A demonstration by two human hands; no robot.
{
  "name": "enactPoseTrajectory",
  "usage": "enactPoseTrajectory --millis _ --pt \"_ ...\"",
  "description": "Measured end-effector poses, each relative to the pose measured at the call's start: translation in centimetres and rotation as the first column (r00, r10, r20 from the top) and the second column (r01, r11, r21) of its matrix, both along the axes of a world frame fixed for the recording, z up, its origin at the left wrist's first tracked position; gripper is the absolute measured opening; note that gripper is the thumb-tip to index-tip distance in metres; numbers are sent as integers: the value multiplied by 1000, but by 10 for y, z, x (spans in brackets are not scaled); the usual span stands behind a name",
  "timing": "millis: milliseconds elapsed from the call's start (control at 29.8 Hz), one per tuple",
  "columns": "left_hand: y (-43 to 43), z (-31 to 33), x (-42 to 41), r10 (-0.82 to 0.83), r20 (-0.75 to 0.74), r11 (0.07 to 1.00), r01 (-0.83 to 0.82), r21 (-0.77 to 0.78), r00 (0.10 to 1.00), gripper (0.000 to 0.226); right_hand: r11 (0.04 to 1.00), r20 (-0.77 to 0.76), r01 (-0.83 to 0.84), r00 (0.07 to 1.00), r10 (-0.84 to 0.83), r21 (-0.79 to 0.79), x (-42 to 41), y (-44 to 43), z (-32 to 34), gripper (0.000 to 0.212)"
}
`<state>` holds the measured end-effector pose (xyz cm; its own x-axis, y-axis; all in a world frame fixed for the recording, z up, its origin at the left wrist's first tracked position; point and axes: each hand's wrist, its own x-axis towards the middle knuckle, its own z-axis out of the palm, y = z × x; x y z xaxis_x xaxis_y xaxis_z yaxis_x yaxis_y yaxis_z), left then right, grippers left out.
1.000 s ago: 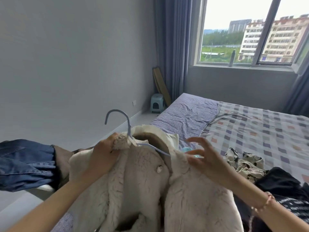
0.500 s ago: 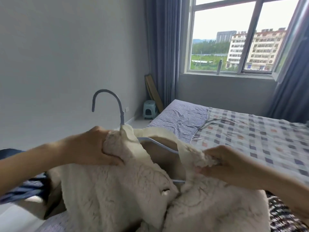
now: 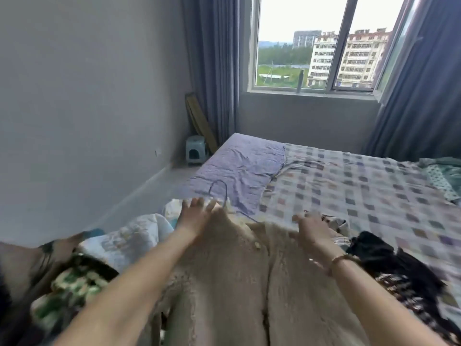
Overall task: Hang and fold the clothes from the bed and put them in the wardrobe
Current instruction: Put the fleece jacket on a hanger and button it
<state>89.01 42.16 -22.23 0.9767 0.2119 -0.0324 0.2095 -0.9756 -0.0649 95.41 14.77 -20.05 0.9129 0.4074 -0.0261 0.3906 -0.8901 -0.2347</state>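
Since half a second ago both hands have let go of the collar, and the coat [image 3: 239, 283] has dropped from mid-air to lie flat on the bed [image 3: 349, 196]. It is front up with the hanger [image 3: 219, 189] inside it. Only the hanger's hook shows, just beyond the left fingers, over a purple sheet [image 3: 239, 166].

Clothes crowd both sides. A pale printed piece [image 3: 129, 236] and a green patterned one [image 3: 72, 278] lie left of the left hand. A black garment [image 3: 389, 258] lies just right of the right hand, against the coat's edge. Far beyond the fingers, a stool [image 3: 195, 148] stands in the corner beside a leaning board [image 3: 199, 121]. A bottle [image 3: 300, 81] stands on the window sill between grey curtains [image 3: 212, 66].

The left hand [image 3: 197, 216] rests on the coat's shoulder by the collar. Its fingers [image 3: 199, 203] are straight and spread, holding nothing. The right hand [image 3: 311, 229], with a bracelet [image 3: 341, 260] on the wrist, lies on the other shoulder. Its fingers [image 3: 299, 218] are loosely extended and touch the pile. They are blurred, and no grip shows.
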Motion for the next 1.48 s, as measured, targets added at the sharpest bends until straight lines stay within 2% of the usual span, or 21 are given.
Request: enactPoseTrajectory --millis 67,134,201,336,470,604,672,772,839,907,974,1041,1108,1142,1209,1242,1276,1309,1377,1444,1477 --pt "-22 -89 -1 7 -121 997 -16 -70 993 56 998 -157 29 987 -37 -51 -15 1 -92 46" --pt "-62 -164 -25 -21 -345 977 -53 -205 938 47 999 -374 34 927 -36 -11 -36 4 -157 54" --pt "-86 -207 -20 -58 -385 953 -64 -297 921 42 998 -474 58 879 -53 -6 -42 0 -202 55" --pt "-104 -251 18 -10 -393 911 -154 -383 920 40 989 -515 150 849 -118 20 -18 6 -248 41" --pt "-112 -276 76 49 -395 879 -228 -419 917 51 955 -568 256 813 -129 150 12 35 -287 37" --pt "-114 -297 103 163 -494 881 -351 -316 854 70 915 -609 396 744 -276 70 27 41 -318 31" --pt "-113 -300 111 169 -526 889 -359 -284 834 65 866 -642 497 680 -356 46 31 38 -330 30" --pt "-103 -299 116 85 -562 890 -316 -329 822 50 776 -685 629 580 -440 34 39 39 -342 50" --pt "-87 -293 105 41 -558 880 -295 -373 829 39 764 -694 639 510 -508 -89 41 48 -342 73" --pt "-69 -283 83 -25 -557 876 -250 -413 830 24 809 -618 528 553 -559 -260 38 63 -333 82" --pt "-53 -276 58 -158 -635 881 -182 -437 756 22 845 -523 424 664 -534 -325 31 71 -328 59" --pt "-44 -267 36 -269 -775 899 -140 -416 572 30 879 -502 370 722 -476 -301 31 70 -327 38" --pt "-39 -266 23 -343 -840 890 -140 -434 422 33 895 -589 416 686 -426 -163 33 63 -318 31" --pt "-39 -266 20 -357 -836 869 -181 -461 417 32 873 -679 487 637 -364 -11 35 59 -314 34" --pt "-43 -268 13 -323 -769 792 -287 -538 552 31 696 -864 676 477 -163 242 33 56 -300 30" --pt "-47 -269 13 -263 -716 759 -320 -568 647 34 640 -899 717 428 -91 276 33 54 -297 27" --pt "-51 -272 8 -187 -667 756 -328 -567 721 36 634 -917 720 396 -44 281 29 51 -296 27" --pt "-57 -276 2 -127 -603 793 -285 -539 787 34 643 -923 714 385 -28 278 23 47 -300 25" --pt "-68 -283 -9 -44 -291 933 -64 -353 956 19 573 -926 767 375 -34 290 14 40 -309 18" --pt "-78 -282 -10 -110 11 945 108 -308 994 19 404 -949 865 315 26 298 7 38 -309 17" --pt "-85 -280 -8 -160 50 927 167 -336 986 27 334 -953 894 293 73 300 4 37 -306 16"
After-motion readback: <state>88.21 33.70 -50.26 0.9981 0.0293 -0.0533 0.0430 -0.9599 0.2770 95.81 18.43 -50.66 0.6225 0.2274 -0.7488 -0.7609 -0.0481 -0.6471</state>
